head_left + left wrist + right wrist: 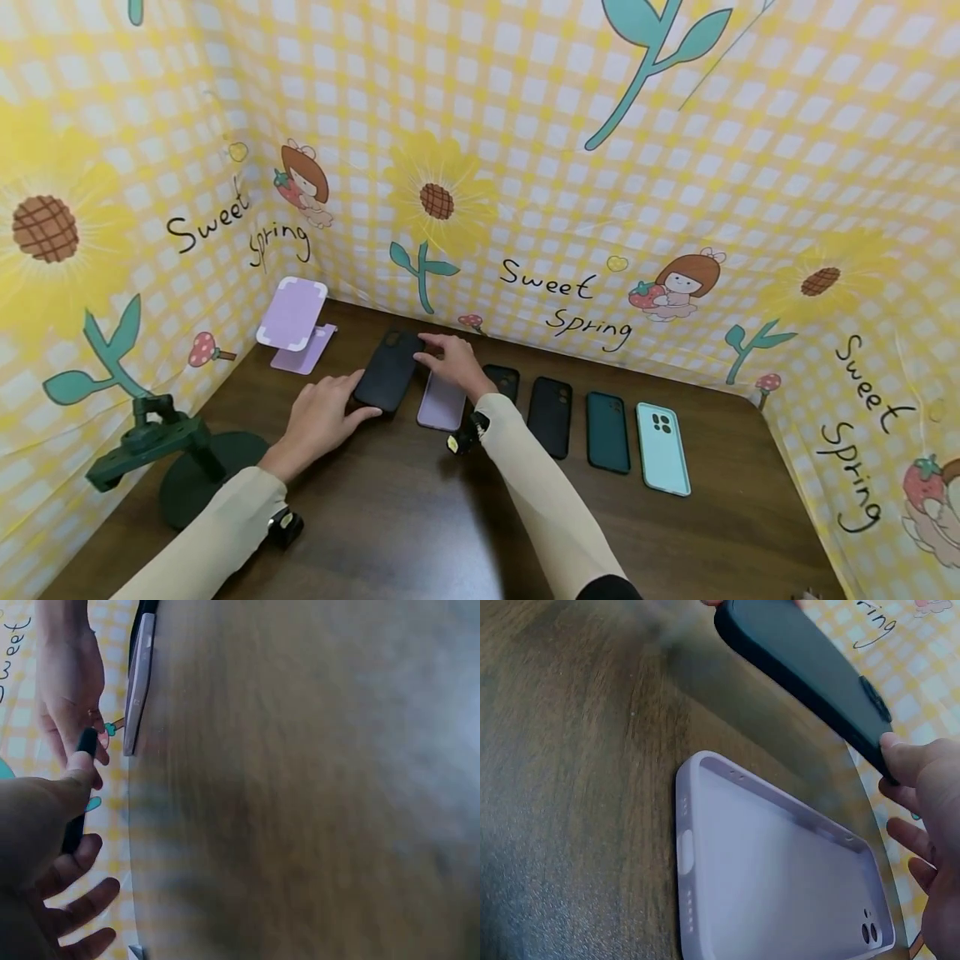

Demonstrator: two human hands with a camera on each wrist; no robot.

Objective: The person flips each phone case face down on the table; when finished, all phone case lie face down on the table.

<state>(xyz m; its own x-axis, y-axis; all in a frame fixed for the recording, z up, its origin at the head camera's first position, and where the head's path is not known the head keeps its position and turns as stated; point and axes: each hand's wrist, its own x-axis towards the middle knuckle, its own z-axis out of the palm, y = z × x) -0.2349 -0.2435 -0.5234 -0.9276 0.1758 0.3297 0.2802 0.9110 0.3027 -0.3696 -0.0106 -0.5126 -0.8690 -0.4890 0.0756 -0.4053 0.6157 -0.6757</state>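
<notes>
A black phone case (388, 372) is held between both hands, raised off the table with its back and camera bump showing. My left hand (321, 417) pinches it at the lower left edge, thumb on the near side. At the far right corner my right hand (452, 361) grips it between thumb and fingers. The left wrist view shows the case (73, 834) almost edge-on, with the left thumb against it. Whether a phone sits inside is hidden. Below the right hand, a lilac phone case (757, 862) lies on the table, hollow side up.
To the right of the lilac case lie two black cases (551, 419), a dark teal case (607, 432) and a light turquoise case (663, 450) in a row. A lilac stand (295, 313) stands at the back left, a dark green stand (213, 475) at the front left. Checkered cloth (525, 208) walls the table.
</notes>
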